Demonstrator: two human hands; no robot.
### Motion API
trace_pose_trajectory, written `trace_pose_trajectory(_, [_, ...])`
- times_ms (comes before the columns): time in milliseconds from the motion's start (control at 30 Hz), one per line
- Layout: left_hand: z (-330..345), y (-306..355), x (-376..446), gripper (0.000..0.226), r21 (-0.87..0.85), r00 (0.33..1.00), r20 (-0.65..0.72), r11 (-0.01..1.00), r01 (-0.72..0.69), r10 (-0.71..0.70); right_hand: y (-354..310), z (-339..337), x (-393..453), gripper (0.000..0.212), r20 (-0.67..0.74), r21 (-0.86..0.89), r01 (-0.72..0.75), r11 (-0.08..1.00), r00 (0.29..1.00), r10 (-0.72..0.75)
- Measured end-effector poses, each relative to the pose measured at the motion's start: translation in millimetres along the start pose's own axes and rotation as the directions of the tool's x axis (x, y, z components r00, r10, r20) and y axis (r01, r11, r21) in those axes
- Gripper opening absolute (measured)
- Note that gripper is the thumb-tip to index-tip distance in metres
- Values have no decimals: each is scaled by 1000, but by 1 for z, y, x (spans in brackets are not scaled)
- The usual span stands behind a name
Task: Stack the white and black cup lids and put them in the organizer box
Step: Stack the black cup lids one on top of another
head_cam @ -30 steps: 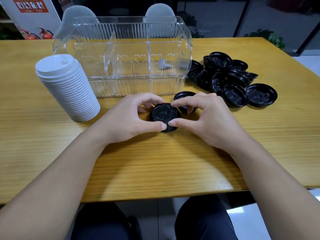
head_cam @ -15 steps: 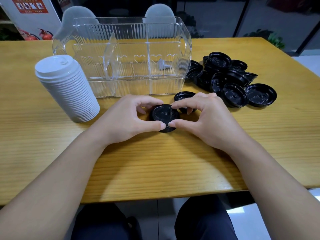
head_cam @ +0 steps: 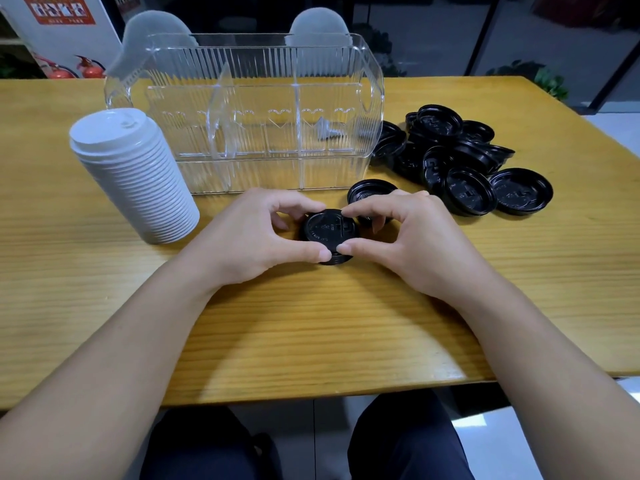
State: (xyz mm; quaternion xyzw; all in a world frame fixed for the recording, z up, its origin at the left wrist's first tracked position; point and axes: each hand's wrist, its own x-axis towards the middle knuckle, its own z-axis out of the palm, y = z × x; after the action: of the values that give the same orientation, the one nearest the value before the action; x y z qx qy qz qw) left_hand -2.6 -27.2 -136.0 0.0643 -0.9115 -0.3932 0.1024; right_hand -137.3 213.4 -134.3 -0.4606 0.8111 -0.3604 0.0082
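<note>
A short stack of black lids (head_cam: 329, 233) sits on the wooden table (head_cam: 311, 323) in front of me. My left hand (head_cam: 252, 237) grips its left side with thumb and curled fingers, and my right hand (head_cam: 398, 237) pinches its right side. One loose black lid (head_cam: 367, 192) lies just behind my right hand. A pile of several black lids (head_cam: 460, 161) lies to the right. A tall leaning stack of white lids (head_cam: 135, 174) stands at the left. The clear organizer box (head_cam: 249, 112) stands behind, with its dividers showing through the front wall.
Two pale chair backs (head_cam: 318, 26) rise behind the box. Red fire extinguishers (head_cam: 90, 69) stand at the far left beyond the table. The table's front edge (head_cam: 311, 389) runs just above my knees. Bare wood stretches between the edge and my hands.
Both hands stay on the black lid stack. The fingers shift slightly around its rim; the stack keeps its place.
</note>
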Motion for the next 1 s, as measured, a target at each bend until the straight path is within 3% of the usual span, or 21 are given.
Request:
trace_pose_trajectory(100, [2,1,0,58,19,1000,11,1000,-6,5,-1,-6,0,52,-33,52,-20,998,999,22])
trace_pose_trajectory(200, [3,0,-1,61,34,1000,21,999,-3,2,2,-13,3,40,-127,102,-55,993,990,68])
trace_pose_trajectory(300, [5,0,-2,66,75,999,29,997,-23,21,7,-12,4,31,-189,14,-117,993,975,118])
trace_pose_trajectory(433, [5,2,-1,61,92,999,40,996,-22,18,11,-8,6,24,-135,-159,-160,974,981,139])
trace_pose_trajectory(633, [4,4,-2,62,87,999,44,996,-30,27,10,-7,7,9,-116,-214,-152,965,985,129])
trace_pose_trajectory(833, [8,11,-4,70,32,995,-69,997,-65,67,5,-9,6,14,-270,126,-16,992,961,49])
trace_pose_trajectory(933, [8,16,-5,76,-16,971,-197,990,-142,136,-2,-13,5,19,-287,296,50,954,957,39])
trace_pose_trajectory(1000, [9,20,-7,92,-36,952,-240,979,-202,188,-5,-17,5,22,-264,437,59,897,962,66])
